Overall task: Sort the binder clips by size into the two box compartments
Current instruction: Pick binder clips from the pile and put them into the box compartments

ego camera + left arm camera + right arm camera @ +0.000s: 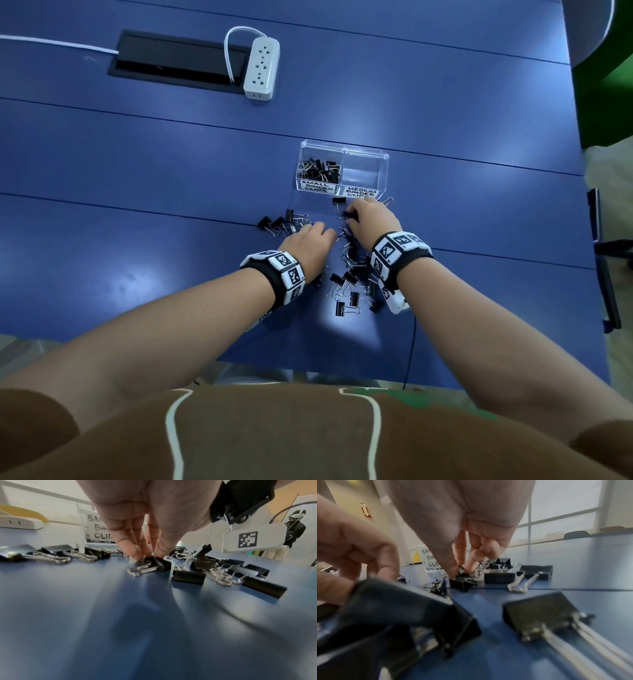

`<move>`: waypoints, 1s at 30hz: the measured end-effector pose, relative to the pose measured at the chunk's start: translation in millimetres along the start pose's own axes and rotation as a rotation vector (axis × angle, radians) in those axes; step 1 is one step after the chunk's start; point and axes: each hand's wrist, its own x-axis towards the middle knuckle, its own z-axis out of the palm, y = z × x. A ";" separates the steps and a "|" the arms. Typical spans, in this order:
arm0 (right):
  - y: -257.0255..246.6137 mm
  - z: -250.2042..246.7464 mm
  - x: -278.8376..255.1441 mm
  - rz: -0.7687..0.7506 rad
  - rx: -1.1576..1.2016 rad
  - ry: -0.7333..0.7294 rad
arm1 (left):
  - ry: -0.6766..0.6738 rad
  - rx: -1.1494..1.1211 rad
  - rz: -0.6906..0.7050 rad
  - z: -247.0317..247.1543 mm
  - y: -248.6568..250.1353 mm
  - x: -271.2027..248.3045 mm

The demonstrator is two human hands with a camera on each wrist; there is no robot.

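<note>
The left hand (137,520) points down, its fingertips (137,555) closing narrowly on a small black metal binder clip with silver wire handles (154,564) that lies on the blue table (102,615). The right hand (462,520) likewise pinches a black clip (462,584) between thumb and curled fingers, just before the clear plastic two-compartment box (342,171). Around both hands, loose black binder clips (352,284) crowd the tabletop: a heap between the wrists, a smaller row (281,222) left of the left hand, and a few beside the box front, so each fingertip works among neighbouring clips. The box's left compartment, labelled small, holds a pile of clips (320,169); the right one, labelled medium, looks bare. Farther back lie a white power strip (261,68) and a black cable hatch (178,61).
</note>
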 end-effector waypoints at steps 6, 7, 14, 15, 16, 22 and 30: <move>6.6 1.4 -8.2 0.055 0.219 0.083 | 0.037 -0.099 0.003 -2.0 -1.7 0.6; 9.2 0.2 -10.4 0.084 0.302 0.113 | 0.056 -0.145 -0.006 -3.9 -1.0 1.1; 30.7 -12.5 -32.1 0.281 0.996 0.177 | 0.135 -0.234 0.068 -5.5 6.8 12.9; 33.1 -13.2 -33.9 0.304 1.073 0.176 | 0.121 -0.224 0.068 -5.7 9.1 15.6; 34.8 -14.5 -35.9 0.313 1.139 0.178 | 0.101 -0.211 0.062 -6.6 11.9 18.2; 44.8 -20.9 -35.2 0.311 1.203 0.092 | -0.035 -0.137 0.011 -3.2 21.0 29.8; 27.4 -16.1 -19.4 0.213 0.706 -0.001 | 0.026 -0.095 0.061 3.1 16.0 34.2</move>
